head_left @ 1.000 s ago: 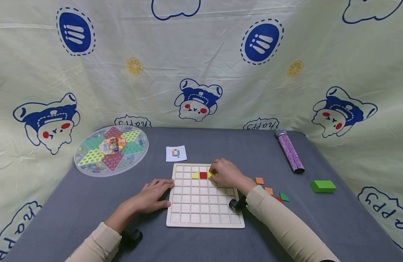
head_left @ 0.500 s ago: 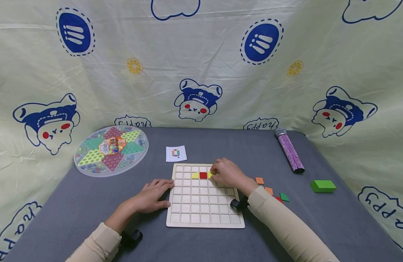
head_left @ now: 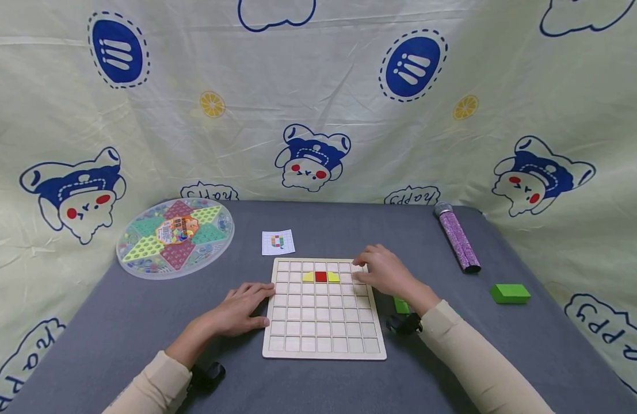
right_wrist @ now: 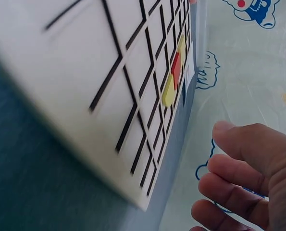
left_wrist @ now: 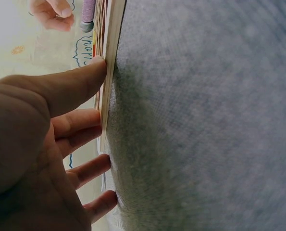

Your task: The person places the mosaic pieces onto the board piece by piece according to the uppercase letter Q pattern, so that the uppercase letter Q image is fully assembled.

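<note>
A pale wooden grid board [head_left: 323, 347] lies on the grey tabletop. In its second row from the far side sit a red square tile [head_left: 320, 276] and two yellow tiles with slanted ends, one on the left [head_left: 308, 278] and one on the right [head_left: 333, 278]. My left hand [head_left: 241, 310] rests flat beside the board, thumb and fingertips at its left edge; the left wrist view shows the thumb [left_wrist: 80, 84] against the rim. My right hand [head_left: 385, 271] hovers over the board's far right corner, fingers loosely bent and holding nothing in the right wrist view.
A small card with a coloured pattern [head_left: 278, 242] lies beyond the board. A round star-patterned game board [head_left: 137, 264] is at far left. On the right are a purple glittery microphone [head_left: 459, 240] and a green block [head_left: 511, 294]. A green piece [head_left: 401, 305] shows beside my right forearm.
My right hand has let go of the right yellow tile, now in its cell, and drawn back to the right. Its forearm now covers the loose orange and red tiles. The left hand stays put.
</note>
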`<act>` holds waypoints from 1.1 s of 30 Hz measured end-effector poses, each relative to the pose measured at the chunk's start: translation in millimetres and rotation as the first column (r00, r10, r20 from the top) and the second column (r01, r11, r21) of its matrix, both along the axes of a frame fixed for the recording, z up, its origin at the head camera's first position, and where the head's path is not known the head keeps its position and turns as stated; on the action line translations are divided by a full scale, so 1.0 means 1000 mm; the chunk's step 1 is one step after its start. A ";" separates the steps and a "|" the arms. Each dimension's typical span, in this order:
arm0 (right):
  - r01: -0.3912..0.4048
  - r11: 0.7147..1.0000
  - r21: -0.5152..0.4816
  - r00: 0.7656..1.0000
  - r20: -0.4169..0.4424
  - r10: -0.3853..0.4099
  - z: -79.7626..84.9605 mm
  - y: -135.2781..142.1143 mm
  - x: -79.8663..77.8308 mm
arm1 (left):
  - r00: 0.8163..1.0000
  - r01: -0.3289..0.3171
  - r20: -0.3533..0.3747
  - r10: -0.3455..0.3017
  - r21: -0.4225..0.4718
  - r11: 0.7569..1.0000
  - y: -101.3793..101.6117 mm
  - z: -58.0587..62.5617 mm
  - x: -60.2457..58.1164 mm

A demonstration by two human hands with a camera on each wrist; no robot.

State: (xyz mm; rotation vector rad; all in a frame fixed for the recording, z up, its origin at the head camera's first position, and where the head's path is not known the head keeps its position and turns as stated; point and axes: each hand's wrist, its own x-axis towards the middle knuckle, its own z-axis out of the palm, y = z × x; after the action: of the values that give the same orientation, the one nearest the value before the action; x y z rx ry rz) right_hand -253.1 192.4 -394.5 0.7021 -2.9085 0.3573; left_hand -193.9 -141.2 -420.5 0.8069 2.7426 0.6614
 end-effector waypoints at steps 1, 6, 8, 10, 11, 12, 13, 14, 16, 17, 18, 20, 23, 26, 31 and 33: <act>-0.002 1.000 0.001 1.000 -0.007 0.002 0.000 0.003 0.001 | 1.000 0.001 -0.001 -0.001 -0.001 1.000 0.000 0.000 0.000; 0.003 1.000 -0.006 0.999 -0.034 -0.003 0.000 0.019 0.007 | 1.000 0.004 0.003 -0.004 -0.003 1.000 -0.001 -0.001 0.000; 0.006 1.000 -0.002 0.999 -0.044 -0.006 -0.001 0.025 0.010 | 1.000 0.003 0.006 -0.003 -0.001 1.000 -0.001 -0.001 -0.001; 0.008 1.000 0.006 0.999 -0.050 -0.008 -0.003 0.031 0.013 | 1.000 0.003 0.008 -0.003 0.001 1.000 -0.001 0.000 -0.001; 0.010 1.000 0.010 0.999 -0.049 -0.009 -0.004 0.034 0.014 | 1.000 0.004 0.008 -0.004 0.002 1.000 -0.001 0.000 0.000; 0.011 1.000 0.013 0.999 -0.045 -0.010 -0.004 0.038 0.016 | 1.000 0.004 0.007 -0.004 0.003 1.000 -0.001 0.000 0.000; 0.009 1.000 0.016 0.999 -0.042 -0.008 -0.005 0.041 0.017 | 1.000 0.003 0.006 -0.003 0.004 1.000 -0.001 0.000 0.000; 0.010 1.000 0.016 0.999 -0.036 -0.009 -0.005 0.044 0.019 | 1.000 0.002 0.005 -0.002 0.004 1.000 -0.001 0.000 0.000; 0.010 1.000 0.019 0.999 -0.031 -0.009 -0.006 0.050 0.021 | 1.000 0.001 0.002 -0.001 0.004 1.000 -0.001 0.000 0.000; 0.009 1.000 0.022 1.000 -0.029 -0.008 -0.006 0.053 0.022 | 1.000 0.000 0.000 0.000 0.004 1.000 -0.001 0.000 0.000; 0.002 1.000 0.022 0.999 -0.032 -0.002 -0.007 0.055 0.023 | 1.000 0.000 -0.001 0.000 0.004 1.000 -0.001 -0.001 0.000; -0.007 1.000 0.025 0.999 -0.038 0.008 -0.007 0.061 0.026 | 1.000 0.001 -0.004 0.000 0.003 1.000 0.000 -0.001 0.000; -0.024 0.999 0.033 0.998 -0.052 0.026 -0.010 0.070 0.029 | 1.000 0.006 -0.009 -0.006 -0.001 1.000 -0.001 -0.002 -0.001; -0.021 0.999 0.044 0.998 -0.053 0.023 -0.012 0.078 0.031 | 1.000 0.010 -0.013 -0.010 -0.001 1.000 -0.001 -0.002 -0.001; -0.021 0.998 0.053 0.998 -0.054 0.024 -0.017 0.089 0.034 | 0.999 0.020 -0.028 -0.020 0.003 1.000 -0.002 -0.003 0.000; -0.029 0.998 0.051 0.998 -0.054 0.032 -0.018 0.092 0.035 | 0.999 0.022 -0.031 -0.022 0.002 1.000 -0.002 -0.003 0.000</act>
State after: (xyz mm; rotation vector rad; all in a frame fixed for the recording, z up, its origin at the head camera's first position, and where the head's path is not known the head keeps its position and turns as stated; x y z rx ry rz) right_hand -218.4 284.3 -412.1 0.7525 -2.8665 0.2654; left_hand -194.1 -143.2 -423.2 0.8537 2.7567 0.6535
